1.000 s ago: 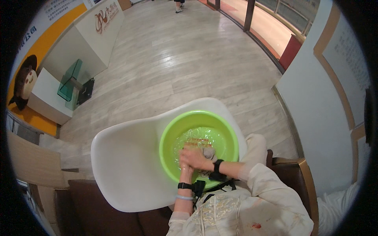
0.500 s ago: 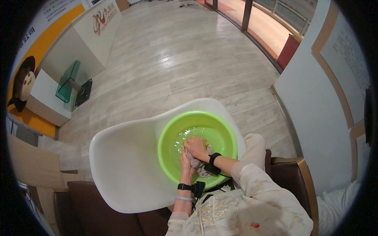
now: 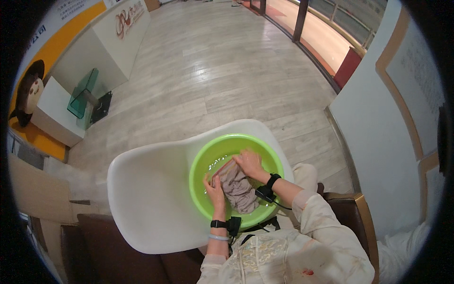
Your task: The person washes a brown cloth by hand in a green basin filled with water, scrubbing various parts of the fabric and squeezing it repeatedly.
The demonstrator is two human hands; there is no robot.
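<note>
A greyish-pink cloth (image 3: 240, 190) with a reddish edge lies wet and crumpled in a round lime-green basin (image 3: 193, 185). Some water shines around it. At the cloth's left edge, my left hand (image 3: 215, 190) pinches it with the thumb on top and the fingers beyond. My right hand (image 3: 249, 163) grips the far upper corner, its fingers curled over the edge. Between the two hands the reddish edge is stretched out. Black straps with small boxes sit on both wrists.
The basin stands on a white moulded chair (image 3: 146, 194), whose curved shell spreads to the left. Brown leather seating (image 3: 113, 241) lies below it, and a brown armchair arm (image 3: 350, 208) is at my right. A white wall (image 3: 378, 109) rises on the right.
My hands were close together over the bunched cloth. Now they are apart, the right one farther up and right, and the cloth is spread wider between them.
</note>
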